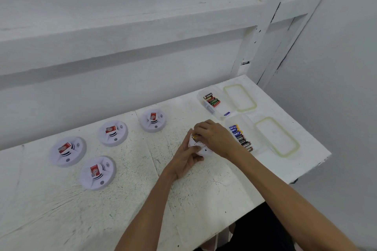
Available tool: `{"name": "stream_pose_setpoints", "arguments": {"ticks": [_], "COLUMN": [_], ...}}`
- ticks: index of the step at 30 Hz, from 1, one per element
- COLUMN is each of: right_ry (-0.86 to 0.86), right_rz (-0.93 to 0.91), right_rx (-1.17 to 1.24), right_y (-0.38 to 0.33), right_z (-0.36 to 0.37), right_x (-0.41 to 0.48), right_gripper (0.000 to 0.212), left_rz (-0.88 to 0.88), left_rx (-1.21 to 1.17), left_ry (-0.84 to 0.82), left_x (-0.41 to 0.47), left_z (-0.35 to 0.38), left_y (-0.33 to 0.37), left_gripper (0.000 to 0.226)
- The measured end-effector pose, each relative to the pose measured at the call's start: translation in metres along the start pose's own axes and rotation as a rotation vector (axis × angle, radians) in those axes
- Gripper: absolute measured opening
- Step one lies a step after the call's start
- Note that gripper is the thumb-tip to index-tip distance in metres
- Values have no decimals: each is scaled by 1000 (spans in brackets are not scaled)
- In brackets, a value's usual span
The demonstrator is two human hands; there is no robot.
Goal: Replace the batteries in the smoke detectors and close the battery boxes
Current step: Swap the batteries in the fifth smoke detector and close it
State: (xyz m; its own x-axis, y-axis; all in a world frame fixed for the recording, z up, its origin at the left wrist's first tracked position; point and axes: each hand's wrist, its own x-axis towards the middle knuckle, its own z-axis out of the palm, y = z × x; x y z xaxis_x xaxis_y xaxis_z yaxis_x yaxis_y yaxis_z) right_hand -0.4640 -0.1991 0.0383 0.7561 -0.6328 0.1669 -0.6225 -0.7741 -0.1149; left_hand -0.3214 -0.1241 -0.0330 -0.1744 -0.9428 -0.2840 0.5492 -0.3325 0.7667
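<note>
Five smoke detectors in view. Where is the unit in service? (Inspector)

The held detector point(202, 150) sits between both grips. The left grip point(186, 162) cups it from 7 o'clock, fingers curled round its rim. The right grip point(213, 138) covers it from 1 o'clock, fingers curled onto a yellow-tipped battery point(193, 137) at the unit's 11 o'clock edge. The other four detectors point(97, 172) lie on the surface point(142, 199) at 9 o'clock of the grips, well apart from them, each showing a red label.

Containers and contents? (Inspector)

Two clear boxes, both uncovered. The near box point(234, 119), at 3 o'clock and just beside the right grip, holds a row of batteries point(241, 138). Its lid point(277, 136) lies beside it. The far box point(201, 102), at 1 o'clock, holds a shorter row point(212, 100), with its own lid point(239, 98) alongside. (Technician)
</note>
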Motion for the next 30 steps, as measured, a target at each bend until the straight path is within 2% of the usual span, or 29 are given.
{"name": "stream_pose_setpoints", "arguments": {"ticks": [2, 5, 9, 12, 17, 21, 24, 27, 30], "right_ry": [-25, 25, 85, 84, 9, 82, 95, 107, 201], "right_rz": [54, 170, 393, 458, 506, 445, 375, 381, 366], "right_rx": [22, 3, 74, 148, 108, 193, 258, 346, 323], "right_y": [1, 1, -6, -13, -18, -17, -14, -11, -16], "right_z": [3, 5, 1, 0, 9, 10, 10, 10, 10], "right_x": [0, 2, 8, 5, -11, -20, -25, -26, -25], "right_gripper": [15, 20, 23, 24, 27, 25, 19, 20, 19], "left_rz": [-9, 30, 121, 115, 59, 54, 52, 48, 51], "left_rx": [0, -17, -55, -154, -143, -212, -181, -146, -140], "left_ry": [39, 115, 118, 124, 162, 215, 183, 167, 162], "left_x": [0, 2, 2, 2, 4, 3, 3, 1, 1], "left_z": [2, 2, 5, 3, 1, 1, 2, 5, 5], "left_y": [-1, -4, -6, -7, -6, -4, -3, 0, 0], "left_gripper": [61, 66, 52, 42, 43, 40, 37, 36, 35]}}
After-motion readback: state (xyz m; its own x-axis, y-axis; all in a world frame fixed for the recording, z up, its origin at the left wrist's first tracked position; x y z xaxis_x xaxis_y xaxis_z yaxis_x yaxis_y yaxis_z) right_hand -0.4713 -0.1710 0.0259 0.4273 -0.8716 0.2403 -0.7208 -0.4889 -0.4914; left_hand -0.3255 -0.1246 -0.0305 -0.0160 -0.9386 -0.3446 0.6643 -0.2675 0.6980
